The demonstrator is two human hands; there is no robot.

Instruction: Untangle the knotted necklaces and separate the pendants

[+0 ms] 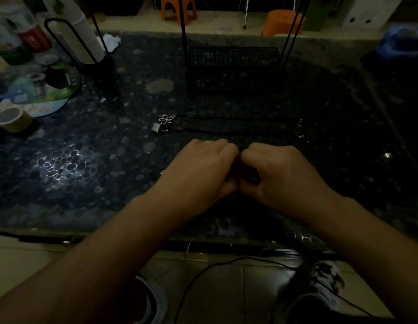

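My left hand (201, 169) and my right hand (275, 171) meet knuckle to knuckle over the dark stone table, fingers curled inward around something dark between them that I cannot make out. Beyond them lie black necklace cords (238, 130) stretched to the right. At their left end sit a silver flower pendant (166, 119) and a small square silver pendant (156, 127), close together. Small metal clasps (300, 129) glint at the cords' right end.
A black wire basket (231, 69) stands behind the cords. At the left are a tape roll (13, 119), a round fan, a cup holder with paper cups (84, 36) and bottles. A blue bag (401, 42) lies far right. A cable runs across the floor below.
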